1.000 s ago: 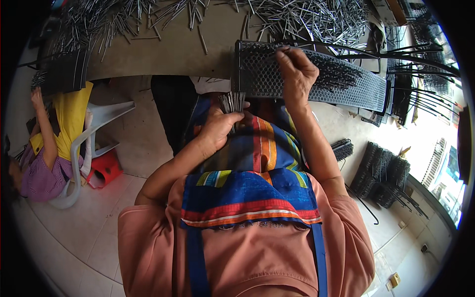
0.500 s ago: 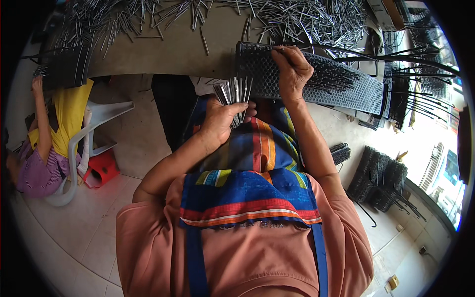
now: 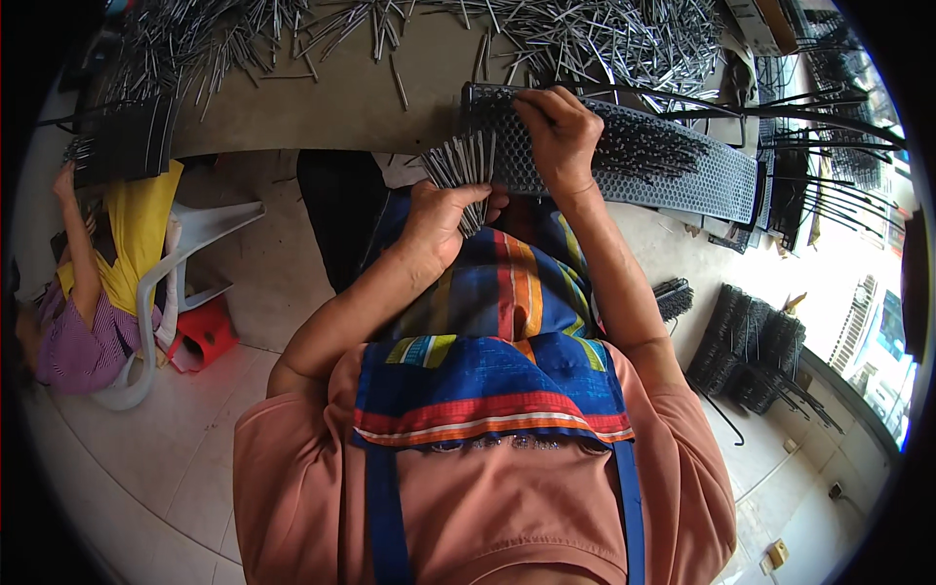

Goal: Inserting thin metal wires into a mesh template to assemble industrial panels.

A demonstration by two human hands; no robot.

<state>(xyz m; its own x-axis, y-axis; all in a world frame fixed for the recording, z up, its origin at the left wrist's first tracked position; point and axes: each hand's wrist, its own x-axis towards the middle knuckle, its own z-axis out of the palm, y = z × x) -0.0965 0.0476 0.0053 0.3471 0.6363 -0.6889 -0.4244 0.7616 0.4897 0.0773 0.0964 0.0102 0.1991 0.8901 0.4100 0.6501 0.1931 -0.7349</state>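
My left hand (image 3: 439,218) is closed around a fanned bundle of thin metal rods (image 3: 462,161), thumb pressed across them, just left of and below a long perforated panel (image 3: 673,187). My right hand (image 3: 565,141) is over the panel's left part, fingertips pinched together near its upper edge. Whatever sits between those fingertips is too small to make out. The panel is dark grey with rows of small holes, and slants down to the right. Many dark rod ends (image 3: 648,146) stick up from its holes to the right of my right hand.
Loose metal rods (image 3: 624,44) lie heaped along the back of the brown table (image 3: 322,107). At far left a co-worker's hand (image 3: 64,181) touches a dark panel (image 3: 127,144), beside a white chair (image 3: 146,292) and a red stool (image 3: 203,336). Black racks (image 3: 746,341) stand on the floor at right.
My right hand has shifted a little left along the panel. The rod bundle in my left hand has risen slightly and leans more to the left.
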